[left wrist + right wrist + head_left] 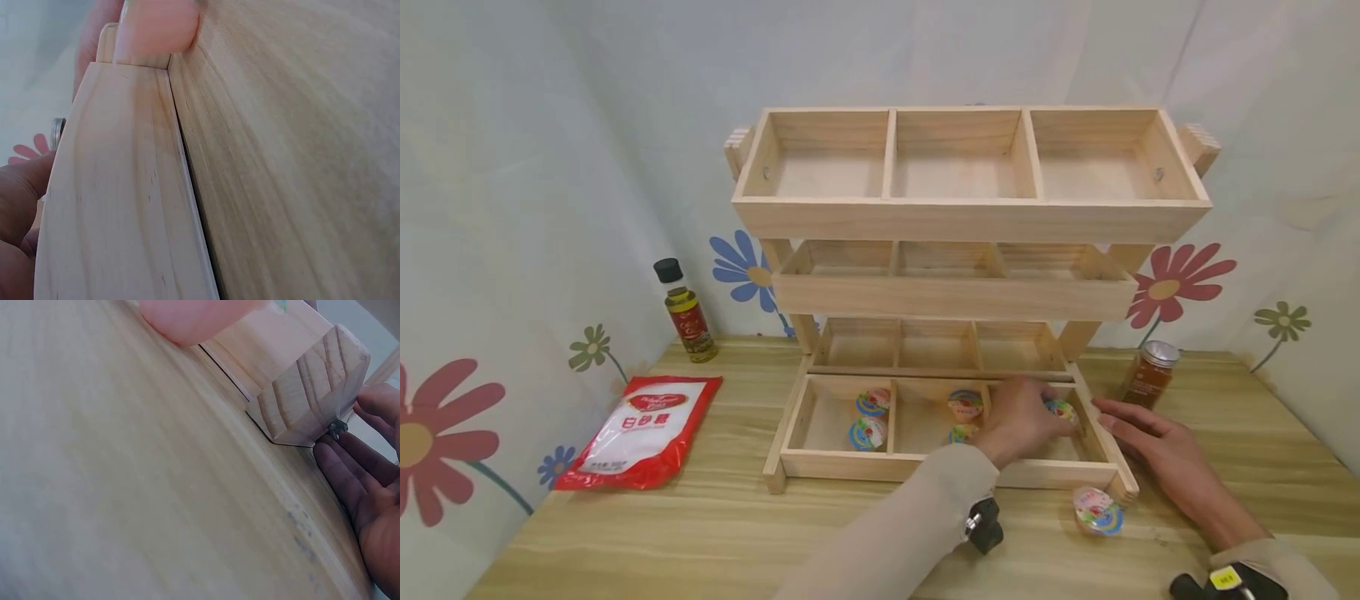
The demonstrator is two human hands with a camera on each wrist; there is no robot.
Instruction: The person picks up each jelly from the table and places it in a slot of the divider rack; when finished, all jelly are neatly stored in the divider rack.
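My left hand reaches over the front board into the right compartment of the wooden rack's bottom tray. Its thumb and fingers pinch a small jelly cup with a colourful lid, partly covered by the hand. My right hand is at the rack's right side, fingers extended, with fingertips at the wooden side piece. Another jelly cup lies tilted on the table before the rack's right front corner. Two cups sit in the left compartment, and two more in the middle one.
A red and white bag lies left of the rack, with an oil bottle behind it. On the right, a jar with a silver lid stands near the right hand. The upper trays overhang the bottom one.
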